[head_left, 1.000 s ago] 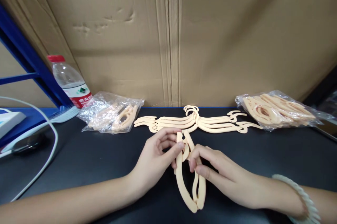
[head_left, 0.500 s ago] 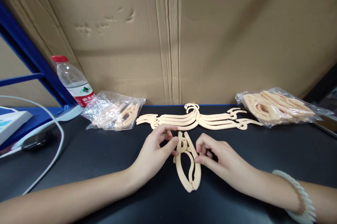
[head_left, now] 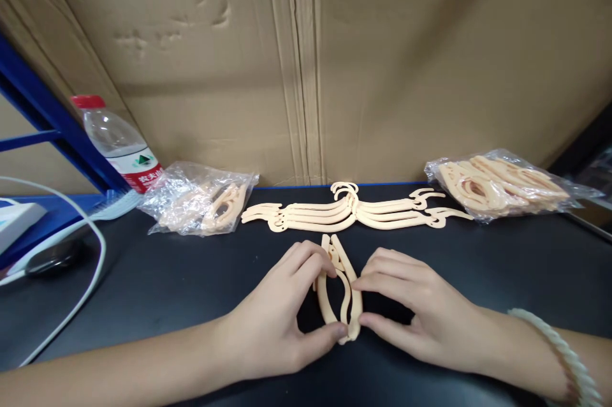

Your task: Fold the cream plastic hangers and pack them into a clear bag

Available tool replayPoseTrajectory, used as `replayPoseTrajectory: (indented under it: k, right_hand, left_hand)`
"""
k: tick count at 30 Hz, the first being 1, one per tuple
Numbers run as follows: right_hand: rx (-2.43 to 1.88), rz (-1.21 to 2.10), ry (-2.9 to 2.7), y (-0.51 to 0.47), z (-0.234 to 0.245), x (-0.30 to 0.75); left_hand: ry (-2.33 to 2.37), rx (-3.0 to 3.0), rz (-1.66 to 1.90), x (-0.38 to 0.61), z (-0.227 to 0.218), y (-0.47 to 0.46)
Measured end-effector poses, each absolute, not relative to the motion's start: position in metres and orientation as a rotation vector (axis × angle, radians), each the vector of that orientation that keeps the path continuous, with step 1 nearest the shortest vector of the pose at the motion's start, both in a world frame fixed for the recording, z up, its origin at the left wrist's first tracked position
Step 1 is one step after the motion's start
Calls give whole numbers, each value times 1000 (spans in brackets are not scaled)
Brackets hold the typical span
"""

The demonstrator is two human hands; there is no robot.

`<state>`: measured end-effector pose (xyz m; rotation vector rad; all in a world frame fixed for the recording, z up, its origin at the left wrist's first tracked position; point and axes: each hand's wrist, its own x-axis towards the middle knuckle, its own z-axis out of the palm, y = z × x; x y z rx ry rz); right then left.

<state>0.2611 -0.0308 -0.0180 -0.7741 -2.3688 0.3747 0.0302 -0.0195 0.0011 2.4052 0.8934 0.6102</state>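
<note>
A cream folding clothes hanger (head_left: 356,305) lies folded on the black tabletop, its two arms meeting at the near end. Around its left side curls my left hand (head_left: 287,305), fingertips on the upper part and thumb on the near tip. My right hand (head_left: 421,305) touches the right arm of the hanger with its fingertips and, lower down, its thumb. My left fingers cover part of the left arm. Beyond my hands lie several unfolded hangers (head_left: 392,223) of the same colour, stacked with their hooks together.
Clear plastic bags with folded hangers lie at the left (head_left: 191,206) and right (head_left: 502,185). A red-capped water bottle (head_left: 117,142) leans at the back left, near a white cable (head_left: 102,254) and a dark oval object (head_left: 53,256). A cardboard wall (head_left: 215,75) closes off the back.
My left hand has moved nearer, its thumb going from the hanger's upper part to its near tip. My right thumb has slid down the right arm, its fingers spreading. The view has shifted slightly.
</note>
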Motion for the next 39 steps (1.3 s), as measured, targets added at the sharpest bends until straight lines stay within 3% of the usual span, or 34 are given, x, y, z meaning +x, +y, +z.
replayPoseTrajectory:
  k: [13, 23, 39]
  right_hand:
    - [-833, 339, -2343, -24, -18, 263]
    - [-1167, -277, -2207, 18, -34, 337]
    - [-1193, -26, -2178, 20, -33, 332]
  left_hand:
    - [927, 2468, 780, 25, -3, -8]
    - [1249, 2325, 927, 11, -11, 21]
    - [1227, 1988, 1115, 16, -10, 13]
